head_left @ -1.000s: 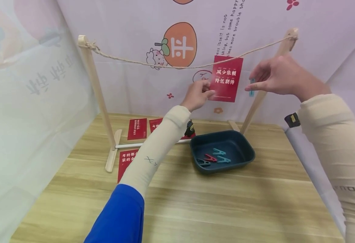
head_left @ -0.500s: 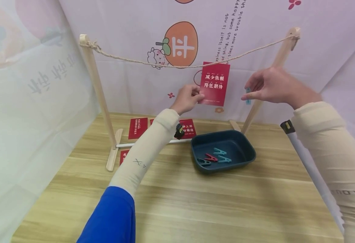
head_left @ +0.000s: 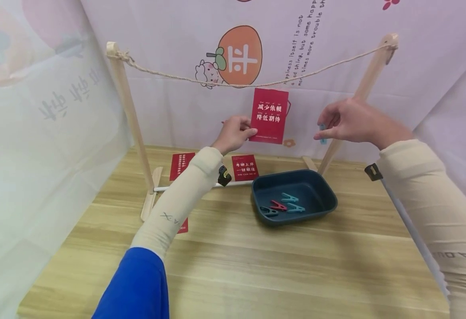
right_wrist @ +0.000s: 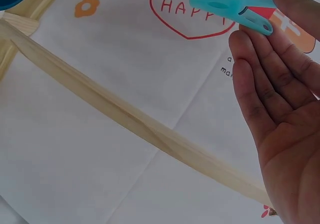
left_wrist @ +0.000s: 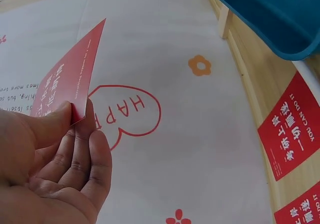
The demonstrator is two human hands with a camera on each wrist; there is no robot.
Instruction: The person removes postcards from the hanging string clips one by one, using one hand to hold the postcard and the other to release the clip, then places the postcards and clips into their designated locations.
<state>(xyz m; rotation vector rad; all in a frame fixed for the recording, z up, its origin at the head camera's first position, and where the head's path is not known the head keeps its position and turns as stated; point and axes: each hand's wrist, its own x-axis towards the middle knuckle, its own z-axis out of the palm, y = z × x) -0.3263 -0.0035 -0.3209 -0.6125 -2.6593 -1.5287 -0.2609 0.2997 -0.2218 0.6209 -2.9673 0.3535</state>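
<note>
My left hand (head_left: 234, 134) pinches a red card (head_left: 269, 116) with white lettering by its lower left corner. The card stands upright in the air, its top edge just below the twine (head_left: 217, 84) in the head view. In the left wrist view the thumb and forefinger grip the card (left_wrist: 75, 73) at its corner. To the right, my right hand (head_left: 352, 122) holds a light blue clothespin (head_left: 323, 134) between thumb and fingers, apart from card and twine. The right wrist view shows that clothespin (right_wrist: 225, 1) pinched near its handle end.
The twine sags between two wooden posts (head_left: 131, 110) (head_left: 360, 97). A dark blue basin (head_left: 316, 212) holds several clothespins, among them a red one (head_left: 278, 205). More red cards (head_left: 245, 167) lie on the wooden table (head_left: 276, 266), some partly behind my left arm. A patterned cloth hangs behind.
My left hand has moved left and down with the card, whose top edge was at the twine and now sits below it. My right hand has also shifted left and down, still holding the clothespin.
</note>
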